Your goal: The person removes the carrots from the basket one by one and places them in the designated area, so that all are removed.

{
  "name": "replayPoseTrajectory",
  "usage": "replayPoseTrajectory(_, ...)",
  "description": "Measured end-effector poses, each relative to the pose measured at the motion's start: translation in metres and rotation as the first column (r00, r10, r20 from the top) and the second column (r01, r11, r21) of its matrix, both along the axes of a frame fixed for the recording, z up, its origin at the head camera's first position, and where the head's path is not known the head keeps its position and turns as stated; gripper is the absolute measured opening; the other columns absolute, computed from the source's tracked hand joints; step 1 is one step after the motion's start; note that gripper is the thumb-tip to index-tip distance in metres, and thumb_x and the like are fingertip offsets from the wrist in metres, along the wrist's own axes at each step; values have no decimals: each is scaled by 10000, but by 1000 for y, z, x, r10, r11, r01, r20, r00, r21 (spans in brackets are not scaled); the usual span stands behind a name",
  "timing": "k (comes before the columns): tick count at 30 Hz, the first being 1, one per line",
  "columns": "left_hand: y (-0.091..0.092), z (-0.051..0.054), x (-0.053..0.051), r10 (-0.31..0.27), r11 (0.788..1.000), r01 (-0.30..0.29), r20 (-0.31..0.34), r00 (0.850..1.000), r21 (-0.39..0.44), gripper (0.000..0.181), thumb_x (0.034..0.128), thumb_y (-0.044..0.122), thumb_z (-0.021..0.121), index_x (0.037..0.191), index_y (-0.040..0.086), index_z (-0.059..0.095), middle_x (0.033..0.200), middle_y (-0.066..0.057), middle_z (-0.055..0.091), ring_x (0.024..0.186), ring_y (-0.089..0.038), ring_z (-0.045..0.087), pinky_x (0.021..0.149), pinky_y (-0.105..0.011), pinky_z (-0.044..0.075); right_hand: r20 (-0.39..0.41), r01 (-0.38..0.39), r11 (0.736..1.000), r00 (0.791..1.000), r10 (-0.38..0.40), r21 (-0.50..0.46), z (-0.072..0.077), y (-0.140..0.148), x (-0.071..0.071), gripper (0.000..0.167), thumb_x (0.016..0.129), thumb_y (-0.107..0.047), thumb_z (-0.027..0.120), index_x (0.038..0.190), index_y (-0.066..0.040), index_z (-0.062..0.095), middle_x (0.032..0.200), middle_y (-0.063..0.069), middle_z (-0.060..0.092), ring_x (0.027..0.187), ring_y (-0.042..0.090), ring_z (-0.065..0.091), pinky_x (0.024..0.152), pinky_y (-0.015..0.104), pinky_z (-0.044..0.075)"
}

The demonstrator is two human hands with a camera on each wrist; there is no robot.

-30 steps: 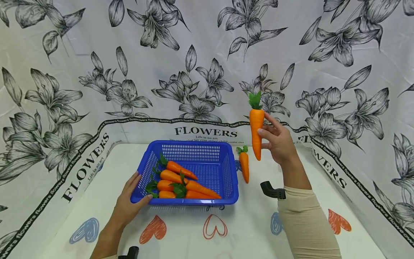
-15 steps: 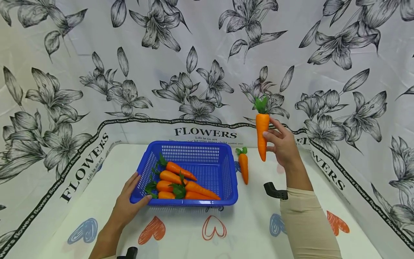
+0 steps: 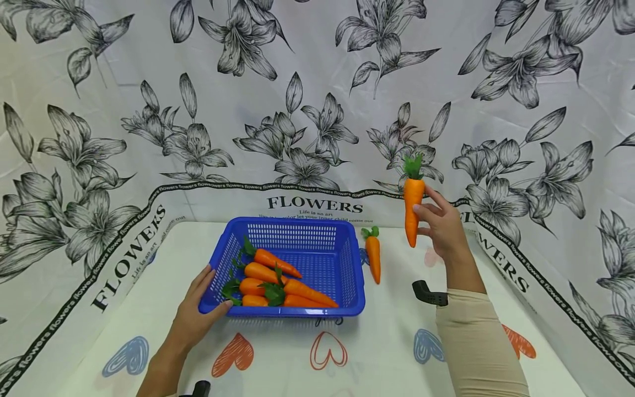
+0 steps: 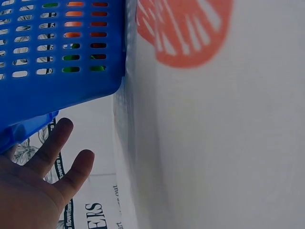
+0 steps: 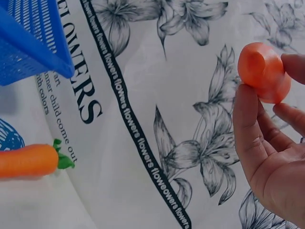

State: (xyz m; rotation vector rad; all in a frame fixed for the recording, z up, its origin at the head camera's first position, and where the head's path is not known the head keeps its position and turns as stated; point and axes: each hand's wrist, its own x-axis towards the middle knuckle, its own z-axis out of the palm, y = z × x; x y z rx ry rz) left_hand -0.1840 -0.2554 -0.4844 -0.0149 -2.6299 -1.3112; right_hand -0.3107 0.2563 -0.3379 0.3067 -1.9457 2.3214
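My right hand [image 3: 443, 225] pinches an orange toy carrot [image 3: 413, 209] between thumb and fingers, raised above the table at the right. Its green leafy top points up, and in the right wrist view the carrot's rounded orange end [image 5: 257, 67] shows. The left hand [image 3: 195, 309] rests at the near left corner of a blue plastic basket [image 3: 317, 310], thumb at the front rim and fingers along the left side. In the left wrist view two of its fingers [image 4: 52, 145] are straight and spread beside the basket wall. Several carrots [image 3: 270, 271] lie in the basket's left and front part.
Another carrot [image 3: 374, 258] lies on the table just right of the basket. The white tablecloth [image 3: 283, 358] has printed hearts. Behind stands a white curtain [image 3: 317, 66] with black flower drawings and a lettered band.
My right hand has moved right and slightly down with the carrot, away from the basket. The left hand, the basket and the other carrots stay in place.
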Motion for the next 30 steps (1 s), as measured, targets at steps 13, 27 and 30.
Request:
replayPoseTrajectory(13,2,1,3,1,1000,-1,20,1000,20,855,846,357,713,1543,169,255,1596,-40,127,1376,-483,189,948,-720,273,89,89,991,991,-98,98,-20,11,-7,758,869,-219,739,1515,-182,343,1050,87,622,826,220,636,652,354,580)
replayPoseTrajectory(27,4,6,4,-1,1000,0,31,1000,21,856,845,354,715,1544,176,253,1598,-42,122,1382,-473,181,959,-717,266,163,132,967,972,-169,218,-57,23,-20,735,883,-258,721,1514,-240,346,1070,61,627,857,217,629,681,361,579)
replayPoseTrajectory(30,3,4,3,0,1000,-1,24,1000,19,854,846,350,715,1544,176,255,1597,-39,125,1382,-471,185,954,-717,272,174,138,961,968,-182,239,-65,24,-21,729,891,-266,713,1517,-239,340,1092,67,616,865,220,629,687,365,579)
